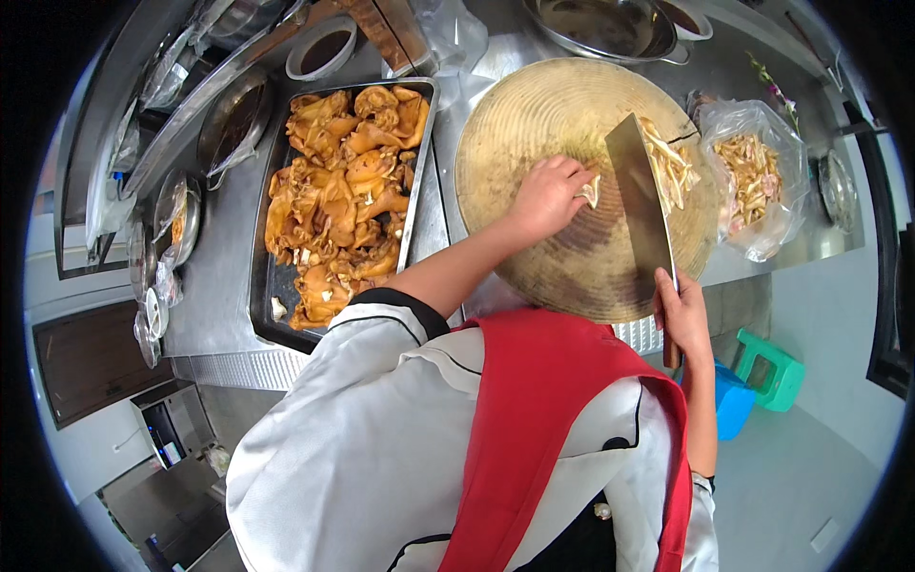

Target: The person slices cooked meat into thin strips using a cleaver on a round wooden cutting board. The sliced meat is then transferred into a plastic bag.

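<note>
On the round wooden chopping block (pixel 522 129), my left hand (pixel 550 196) presses a small pale piece of cooked meat (pixel 590 191) under its fingertips. My right hand (pixel 681 311) grips the wooden handle of a broad Chinese cleaver (pixel 638 189). The blade stands between my left hand and a pile of sliced meat strips (pixel 670 168) on the block's right part. Left of the block, a dark metal tray (pixel 259 286) holds many brown braised pieces (pixel 343 193), which look like pig's ears. A clear plastic bag (pixel 786 164) with more sliced strips (pixel 747 179) lies to the right of the block.
A steel pan (pixel 600 28) and a bowl of dark liquid (pixel 322 48) stand at the back of the steel counter (pixel 214 286). Covered metal bowls (pixel 234 129) line the left. Below the counter on the right are a green plastic stool (pixel 779 375) and a blue plastic object (pixel 730 400).
</note>
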Motion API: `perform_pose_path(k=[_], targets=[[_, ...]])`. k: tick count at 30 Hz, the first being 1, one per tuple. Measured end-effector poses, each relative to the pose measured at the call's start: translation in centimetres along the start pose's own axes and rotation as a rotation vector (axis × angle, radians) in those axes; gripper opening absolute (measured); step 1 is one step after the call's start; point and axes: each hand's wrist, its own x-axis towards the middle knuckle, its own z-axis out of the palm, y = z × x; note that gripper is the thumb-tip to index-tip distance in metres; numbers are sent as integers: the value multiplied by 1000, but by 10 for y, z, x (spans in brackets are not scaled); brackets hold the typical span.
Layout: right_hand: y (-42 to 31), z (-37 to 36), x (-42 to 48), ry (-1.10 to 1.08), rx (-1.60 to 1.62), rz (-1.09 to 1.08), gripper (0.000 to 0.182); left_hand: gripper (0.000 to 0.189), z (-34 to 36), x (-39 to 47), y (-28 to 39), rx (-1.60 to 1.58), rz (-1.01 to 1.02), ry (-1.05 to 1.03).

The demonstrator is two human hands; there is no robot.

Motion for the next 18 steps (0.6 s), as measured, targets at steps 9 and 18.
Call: perform_pose_path(k=[9, 18], targets=[[5, 0, 0, 22, -3, 4, 31, 23, 4, 20, -2, 37, -80, 32], [3, -1, 1, 6, 16, 10, 30, 17, 4, 27, 3, -1164, -759, -113]])
